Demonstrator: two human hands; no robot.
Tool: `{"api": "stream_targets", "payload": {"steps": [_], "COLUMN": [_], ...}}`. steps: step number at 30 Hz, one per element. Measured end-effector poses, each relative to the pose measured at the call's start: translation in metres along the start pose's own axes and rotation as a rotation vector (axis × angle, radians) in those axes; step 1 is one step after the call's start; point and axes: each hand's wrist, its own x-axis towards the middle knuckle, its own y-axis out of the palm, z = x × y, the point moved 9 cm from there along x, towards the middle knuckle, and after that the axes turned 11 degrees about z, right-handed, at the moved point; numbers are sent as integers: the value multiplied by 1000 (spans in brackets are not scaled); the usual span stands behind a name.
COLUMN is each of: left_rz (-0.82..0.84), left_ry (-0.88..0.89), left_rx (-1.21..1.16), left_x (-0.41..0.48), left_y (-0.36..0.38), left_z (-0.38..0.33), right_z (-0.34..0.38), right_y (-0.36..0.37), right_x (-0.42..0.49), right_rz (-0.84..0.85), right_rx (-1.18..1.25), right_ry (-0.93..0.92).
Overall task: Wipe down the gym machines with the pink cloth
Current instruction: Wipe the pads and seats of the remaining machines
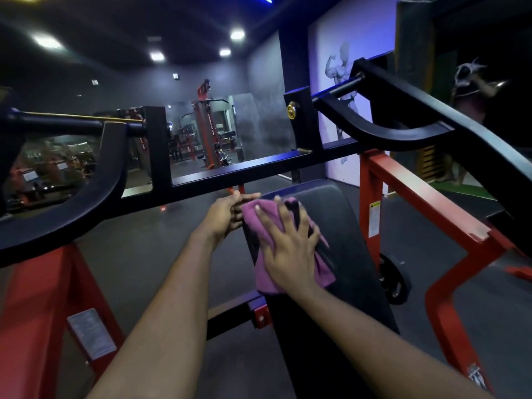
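- Okay, the pink cloth [253, 223] lies spread on the black pad [331, 214] of the machine, on the far part of the pad and over its left side.
- Our right hand [290, 249] lies flat on top of the cloth, fingers straight and spread, palm pressing it onto the pad. It grasps nothing.
- Our left hand [227, 214] is at the left edge of the pad, just beside the cloth's far corner, with the fingers curled round that edge. We cannot tell whether they also catch the cloth.
- Key relation: the pad's long axis runs from our body away toward the black crossbar [259, 168], leaning slightly left at the far end. The cloth sits near that far end, so most of the bare pad lies toward us and to the right of the cloth.
- The right hand is the one on the cloth, so we judge it does the wiping. The left hand only steadies from the side.
- Likely next stroke, as we judge it: pull the cloth back along the pad's length toward us, or sweep it right across the bare half.
- The cloth's near edge hangs a little off the left side of the pad, so a stroke to the right would bring it fully onto the surface.
- Beside the pad are the red frame [417, 203] and a dark weight plate [394, 277], both to the right and apart from both hands.
- Progress guess: the pad is mid-wipe, while the crossbar and frame are untouched by the cloth right now.
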Motion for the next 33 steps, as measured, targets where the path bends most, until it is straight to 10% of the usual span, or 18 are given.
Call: {"api": "stream_targets", "payload": {"steps": [6, 12, 22, 33], "left_rz": [-71, -308, -376, -463], "left_ry": [-12, 221, 276, 487], "left_rx": [-42, 66, 265, 196], "left_x": [-1, -5, -27, -27], "left_y": [5, 2, 34, 32], "left_z": [-4, -10, -9, -7], "right_z": [-24, -36, -151, -36], "right_y": [-24, -16, -53, -29], "right_x": [53, 11, 83, 62], "right_rz": [-53, -11, -44, -7], "right_rx": [108, 28, 193, -23], "right_ry": [256, 48, 581, -36]}}
